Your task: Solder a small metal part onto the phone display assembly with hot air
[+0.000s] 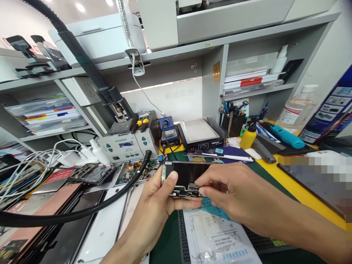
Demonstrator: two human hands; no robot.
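Note:
An opened phone (183, 174), with a black inner surface and parts bared along its lower edge, lies across my left hand (162, 194). The left thumb presses on its face and the fingers pass underneath. Between the thumb and fingertips of my right hand (228, 187) is a thin metal blade (192, 187), held against the phone's lower edge. The right hand covers the phone's right end. Below both hands lies a printed plastic bag (217, 234) on the green mat.
Phone panels (101, 223) and a black hose (110, 201) fill the left side. A soldering station (126, 146) and a heating plate (200, 134) stand behind. To the right are a yellow bottle (248, 136), a blue-handled tool (287, 135) and a dark phone (310, 187).

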